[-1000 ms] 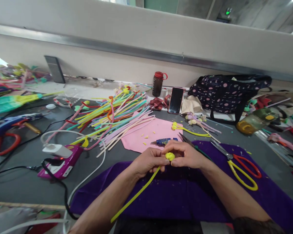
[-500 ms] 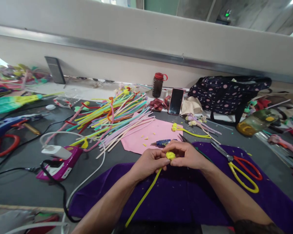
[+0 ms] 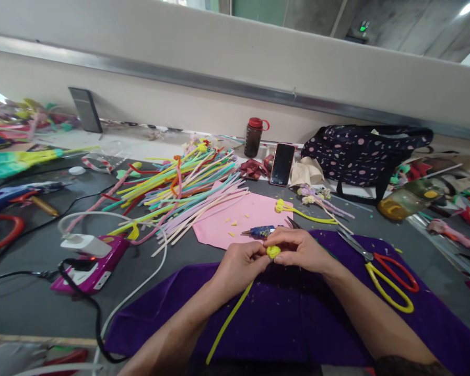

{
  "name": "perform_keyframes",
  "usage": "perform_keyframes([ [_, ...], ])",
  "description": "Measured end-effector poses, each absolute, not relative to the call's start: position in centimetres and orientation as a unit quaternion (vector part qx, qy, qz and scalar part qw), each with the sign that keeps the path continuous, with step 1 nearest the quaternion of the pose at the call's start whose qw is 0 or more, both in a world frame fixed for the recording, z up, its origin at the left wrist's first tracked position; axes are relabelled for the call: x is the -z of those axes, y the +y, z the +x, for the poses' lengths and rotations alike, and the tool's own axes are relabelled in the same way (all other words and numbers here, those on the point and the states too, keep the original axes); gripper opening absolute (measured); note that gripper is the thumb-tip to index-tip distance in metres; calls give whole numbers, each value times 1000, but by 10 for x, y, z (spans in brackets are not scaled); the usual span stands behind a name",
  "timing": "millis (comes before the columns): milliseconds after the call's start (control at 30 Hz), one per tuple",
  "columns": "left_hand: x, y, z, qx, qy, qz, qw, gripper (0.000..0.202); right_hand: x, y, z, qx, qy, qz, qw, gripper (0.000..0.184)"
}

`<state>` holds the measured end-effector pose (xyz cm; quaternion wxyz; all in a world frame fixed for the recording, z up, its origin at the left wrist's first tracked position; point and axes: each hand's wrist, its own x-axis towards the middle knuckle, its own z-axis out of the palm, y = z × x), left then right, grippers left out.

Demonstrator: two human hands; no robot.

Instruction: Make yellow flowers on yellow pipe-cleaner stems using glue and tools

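Yellow fuzzy stem, wound into a small tight knot [image 3: 273,253], sits between the person's two hands, held up over the near edge of the desk [image 3: 198,256]. The left hand [image 3: 238,267] has its fingers [image 3: 256,247] drawn narrow against the knot's left side, while the right hand [image 3: 304,251] pinches the other side between thumb and fingers, the yellow bulge showing in the gap. A long yellow tail [image 3: 229,326] slants down from beneath the left hand, over the purple cloth [image 3: 266,324] spread below both forearms.

Just beyond the hands, a blue-handled tool [image 3: 256,231] with a pointed tip lies on a pink sheet [image 3: 215,222], with a few yellow snippets [image 3: 234,224] near it. Another yellow looped piece [image 3: 281,206] rests at the sheet's right edge, its stem stretching off to the right. Scissors [image 3: 368,256] with one red and one yellow handle lie partly on the purple cloth, to the right of the right hand.

Farther left, a loose heap of coloured stems [image 3: 180,190] overlaps the pink sheet. Behind it all stand a red-capped bottle [image 3: 254,140] and a leaning phone [image 3: 282,164], with a dark patterned bag [image 3: 360,156] to their right.
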<state>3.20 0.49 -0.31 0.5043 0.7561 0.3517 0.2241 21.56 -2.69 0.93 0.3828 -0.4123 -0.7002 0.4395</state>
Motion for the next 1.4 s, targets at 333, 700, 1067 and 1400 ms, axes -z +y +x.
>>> perform_keyframes([
  [333,7,3,32,-222,369,803,413,21,4,-27,212,-472,-654,-431,404,21],
  [700,6,9,31,-236,354,704,568,15,7,-29,209,-471,-597,-468,450,27],
  [1067,1,6,34,-297,388,571,660,27,1,-29,210,-443,-607,-468,465,18],
  [1400,3,8,32,-293,380,546,687,29,0,-32,206,-371,-639,-491,461,17],
])
